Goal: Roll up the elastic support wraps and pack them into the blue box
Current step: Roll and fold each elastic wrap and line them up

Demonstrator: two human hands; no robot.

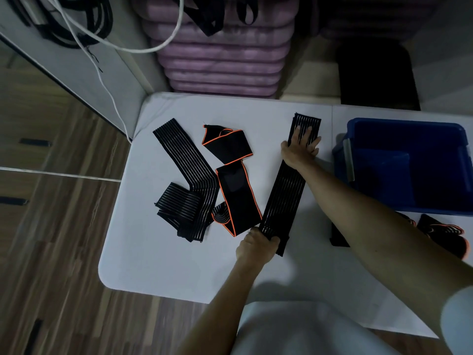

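Observation:
A long black ribbed wrap (pixel 286 190) lies stretched out straight on the white table (pixel 158 265). My right hand (pixel 300 147) presses flat on its far part with fingers spread. My left hand (pixel 256 245) grips its near end, fingers curled over the edge. To the left lie a black wrap with orange trim (pixel 234 175) and another ribbed black wrap (pixel 189 180), both loose and unrolled. The blue box (pixel 409 165) stands at the right side of the table.
More black and orange wraps (pixel 440 231) lie on the table in front of the blue box. A stack of purple mats (pixel 222 52) and a white cable (pixel 107 80) sit beyond the table's far edge. Wooden floor lies to the left.

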